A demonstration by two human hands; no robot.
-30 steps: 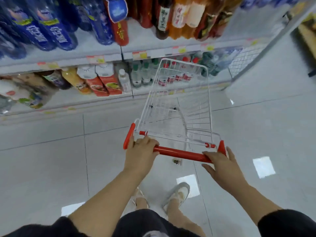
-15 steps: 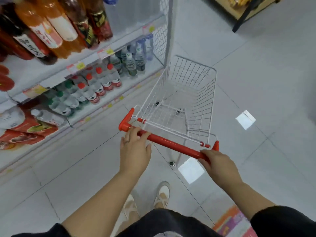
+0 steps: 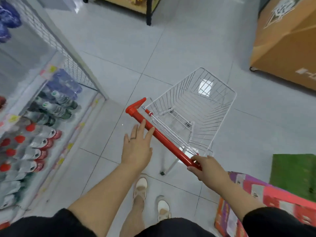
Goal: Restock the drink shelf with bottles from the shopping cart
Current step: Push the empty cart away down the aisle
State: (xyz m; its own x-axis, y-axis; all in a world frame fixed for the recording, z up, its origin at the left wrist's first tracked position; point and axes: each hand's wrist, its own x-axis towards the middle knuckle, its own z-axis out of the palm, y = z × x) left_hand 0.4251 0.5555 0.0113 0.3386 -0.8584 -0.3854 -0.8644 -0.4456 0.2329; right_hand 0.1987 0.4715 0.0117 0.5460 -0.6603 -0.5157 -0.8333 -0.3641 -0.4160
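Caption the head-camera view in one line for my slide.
Person holds an empty wire shopping cart near the drink shelf, right hand gripping the red handle, left hand touching it with straight fingers.

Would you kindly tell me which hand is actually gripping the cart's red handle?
The right hand: its fingers curl round the red handle, while the left hand lies open, straight fingertips only touching it.
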